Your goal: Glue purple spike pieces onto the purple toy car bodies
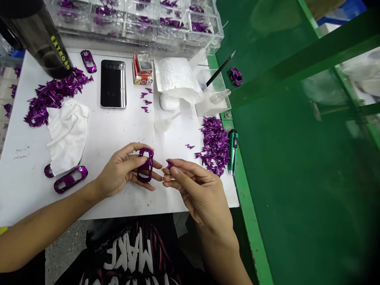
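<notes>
From where I stand, the R hand (202, 190) has thumb + fingertips pinched narrow on a tiny purple piece (170, 164); the L hand (118, 170) holds a purple car shell (144, 168) b/w thumb and fingers, just L of that pinch. Main risk, I'd say: the piece slips, b/c it's small, looks slick and only its edge is gripped. The shell could twist or get smudged too, b/c the hold is light and the thumb sits on the glossy finish. Just beyond the R fingertips lies a loose piece (190, 146), w/ a purple heap (215, 142) past it; a sideways knuckle could scatter bits. The green cutter (233, 152), R of the heap near the table edge, might get nudged off (not where I'd park a blade, tbh). Ahead of the fingers, the small translucent cup (162, 124) could tip if a hand reaches fwd carelessly; can't tell what's in it, if anything.

Hard to see: the piece's outline is mostly under the R fingertips, & the L thumb and fingers hide some of the shell, so no telling which way the piece faces. Well L of the L fingers, a white cloth (69, 130) partly covers another shell (48, 171). Farther fwd, the white pouch's (176, 77) contents are hidden, the clear organizer (175, 31) is cut off up top, and the far R is blurry.
</notes>
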{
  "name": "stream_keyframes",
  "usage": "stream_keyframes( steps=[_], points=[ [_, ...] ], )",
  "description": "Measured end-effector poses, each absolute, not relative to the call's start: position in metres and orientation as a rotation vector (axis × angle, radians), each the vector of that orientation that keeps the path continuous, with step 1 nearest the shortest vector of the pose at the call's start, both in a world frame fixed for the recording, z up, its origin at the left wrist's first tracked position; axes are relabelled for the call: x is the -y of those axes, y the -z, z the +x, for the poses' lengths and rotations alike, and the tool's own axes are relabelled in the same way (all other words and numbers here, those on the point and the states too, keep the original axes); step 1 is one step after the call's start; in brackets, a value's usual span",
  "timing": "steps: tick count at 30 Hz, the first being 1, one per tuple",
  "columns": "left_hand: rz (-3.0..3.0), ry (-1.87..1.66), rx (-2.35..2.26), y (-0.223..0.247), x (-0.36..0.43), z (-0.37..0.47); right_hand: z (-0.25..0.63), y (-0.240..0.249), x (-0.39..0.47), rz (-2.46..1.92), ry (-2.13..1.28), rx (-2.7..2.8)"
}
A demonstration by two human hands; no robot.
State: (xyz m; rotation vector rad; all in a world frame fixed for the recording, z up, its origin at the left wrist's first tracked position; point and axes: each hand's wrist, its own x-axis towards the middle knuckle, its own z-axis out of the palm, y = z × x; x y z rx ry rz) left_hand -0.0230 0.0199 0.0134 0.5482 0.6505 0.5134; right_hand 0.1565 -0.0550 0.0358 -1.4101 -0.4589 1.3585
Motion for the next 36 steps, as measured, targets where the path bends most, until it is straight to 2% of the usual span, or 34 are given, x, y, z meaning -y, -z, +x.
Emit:
stream_keyframes(
  steps=[6,10,14,24,36],
  points=[
    [0.6,-0.569,-0.692,-0.016,-0.016,-0.021,0.152,-0.032,0.062,-1.514,-1.105,0.727],
    [0.639,-0.627,-0.744,-0.013,-0.012,-0.018,0.138,-0.025,0.066,-1.728,-0.497,1.109],
    [0.661,-0.692,-0.788,-0.01,-0.009,-0.015,0.124,-0.011,0.062,-1.613,-0.067,1.513],
    [0.677,-0.78,-0.849,-0.011,-0.008,-0.015,0.119,-0.005,0.054,-1.526,0.104,1.694],
    [0.467,-0.898,-0.919,-0.013,-0.007,-0.009,0.109,-0.005,0.05,-1.526,0.153,1.776]
  ],
)
